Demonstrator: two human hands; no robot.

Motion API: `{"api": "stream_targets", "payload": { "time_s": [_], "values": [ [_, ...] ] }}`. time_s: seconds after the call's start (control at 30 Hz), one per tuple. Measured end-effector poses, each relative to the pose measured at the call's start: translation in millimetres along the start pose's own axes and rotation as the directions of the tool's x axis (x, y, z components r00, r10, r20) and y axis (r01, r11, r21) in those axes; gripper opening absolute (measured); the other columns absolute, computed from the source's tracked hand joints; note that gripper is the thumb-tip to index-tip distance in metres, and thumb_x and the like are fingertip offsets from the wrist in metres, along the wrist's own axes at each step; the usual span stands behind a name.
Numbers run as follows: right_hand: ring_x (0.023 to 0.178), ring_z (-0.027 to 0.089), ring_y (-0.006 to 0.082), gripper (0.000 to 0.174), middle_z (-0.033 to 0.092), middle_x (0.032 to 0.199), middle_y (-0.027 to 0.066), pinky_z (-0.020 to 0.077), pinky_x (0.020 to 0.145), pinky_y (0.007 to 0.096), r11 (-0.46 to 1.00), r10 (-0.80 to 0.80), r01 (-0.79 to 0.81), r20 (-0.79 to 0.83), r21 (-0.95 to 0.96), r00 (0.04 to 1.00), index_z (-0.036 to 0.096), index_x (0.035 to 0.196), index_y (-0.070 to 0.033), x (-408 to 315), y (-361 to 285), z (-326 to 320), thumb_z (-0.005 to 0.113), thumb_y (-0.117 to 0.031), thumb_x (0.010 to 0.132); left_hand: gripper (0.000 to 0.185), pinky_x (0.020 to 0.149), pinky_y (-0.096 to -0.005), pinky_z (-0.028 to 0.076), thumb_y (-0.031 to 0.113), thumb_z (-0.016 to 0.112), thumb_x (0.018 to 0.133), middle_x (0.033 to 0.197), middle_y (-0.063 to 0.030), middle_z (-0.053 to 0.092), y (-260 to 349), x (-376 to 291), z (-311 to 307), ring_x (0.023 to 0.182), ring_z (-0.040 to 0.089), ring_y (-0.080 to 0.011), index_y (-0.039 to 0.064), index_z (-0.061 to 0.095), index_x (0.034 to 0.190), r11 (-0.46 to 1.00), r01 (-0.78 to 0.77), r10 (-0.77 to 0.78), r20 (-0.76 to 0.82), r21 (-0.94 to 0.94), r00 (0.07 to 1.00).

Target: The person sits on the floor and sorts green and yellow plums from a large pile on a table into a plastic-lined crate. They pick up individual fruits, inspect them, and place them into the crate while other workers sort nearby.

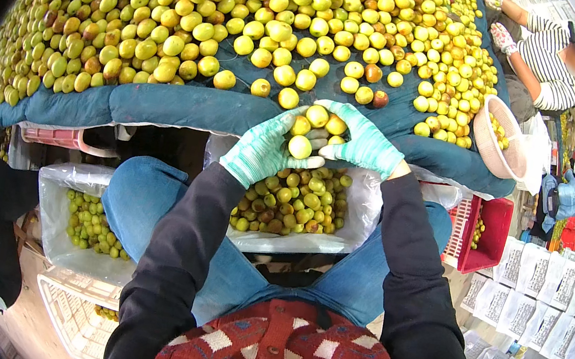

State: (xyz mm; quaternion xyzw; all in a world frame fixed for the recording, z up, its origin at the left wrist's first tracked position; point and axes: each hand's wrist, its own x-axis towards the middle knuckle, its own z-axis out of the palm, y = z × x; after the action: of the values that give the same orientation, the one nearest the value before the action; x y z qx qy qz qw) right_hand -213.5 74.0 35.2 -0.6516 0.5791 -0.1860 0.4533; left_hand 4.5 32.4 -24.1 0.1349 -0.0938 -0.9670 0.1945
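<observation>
My left hand (pixel 267 149) and my right hand (pixel 363 139), both in mint-green knit gloves with greyish fingertips, meet at the front edge of the table. Several yellow-green jujubes (pixel 318 116) are cupped between them, some tinged brown. The nearest jujube (pixel 300 147) lies against my left fingers, and another jujube (pixel 336 124) rests at my right thumb side. Loose jujubes (pixel 288 98) sit on the dark blue cloth (pixel 328 87) just past my fingertips. Below my hands, between my knees, stands a plastic-lined crate (pixel 363 207) holding many more jujubes (pixel 289 207).
A padded blue rim (pixel 176 107) edges the heaped table. At right are a pink basket (pixel 484 131), a red crate (pixel 492 236), rows of white printed bags (pixel 538 275) and a seated person (pixel 551 65) in gloves. At left stand another lined crate (pixel 54 213) and a cream crate (pixel 75 315).
</observation>
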Motion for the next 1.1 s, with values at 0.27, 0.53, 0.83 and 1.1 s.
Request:
{"api": "stream_targets", "payload": {
  "time_s": [0.27,0.53,0.83,1.1],
  "values": [
    [0.124,0.050,0.0214,0.072,0.054,0.135,0.0090,0.0390,0.107,0.0346,0.959,-0.049,0.069,-0.079,0.276,0.996,0.046,0.140,-0.009,-25,-9,11,0.078,-0.011,0.076,0.056,0.091,-0.0455,0.056,0.040,0.050,0.099,0.132,-0.0192,0.054,-2,-4,8,0.117,0.059,-0.0317,0.000,0.042,0.138,0.996,0.034,-0.027,-0.079,0.085,0.997],
    [0.123,0.050,0.0193,0.066,0.057,0.132,0.0079,0.0395,0.106,0.0340,0.942,0.018,0.001,-0.054,0.335,0.998,0.050,0.137,-0.005,-60,-19,14,0.078,-0.013,0.078,0.052,0.090,-0.0389,0.057,0.035,0.059,0.096,0.125,-0.0143,0.059,-4,-9,7,0.110,0.062,-0.0247,0.000,0.051,0.133,0.948,0.030,-0.044,0.038,0.318,0.998],
    [0.118,0.054,0.0309,0.080,0.048,0.135,0.0199,0.0477,0.096,0.0398,0.892,0.363,-0.446,-0.468,-0.074,0.805,0.048,0.138,-0.012,-38,15,-70,0.085,-0.017,0.067,0.074,0.076,-0.0335,0.059,0.012,0.058,0.096,0.115,-0.0168,0.059,-6,-17,26,0.095,0.065,-0.0228,0.014,0.010,0.153,0.514,-0.102,0.488,-0.193,0.852,0.851],
    [0.128,0.046,0.0356,0.085,0.044,0.139,0.0189,0.0392,0.107,0.0388,0.949,0.113,-0.148,-0.138,-0.278,0.984,0.045,0.138,-0.012,44,9,-37,0.086,-0.022,0.064,0.073,0.088,-0.0494,0.057,0.024,0.055,0.098,0.131,-0.0233,0.050,5,-3,12,0.115,0.058,-0.0339,0.015,0.008,0.153,0.874,-0.157,0.248,-0.144,0.460,0.958]
  ]
}}
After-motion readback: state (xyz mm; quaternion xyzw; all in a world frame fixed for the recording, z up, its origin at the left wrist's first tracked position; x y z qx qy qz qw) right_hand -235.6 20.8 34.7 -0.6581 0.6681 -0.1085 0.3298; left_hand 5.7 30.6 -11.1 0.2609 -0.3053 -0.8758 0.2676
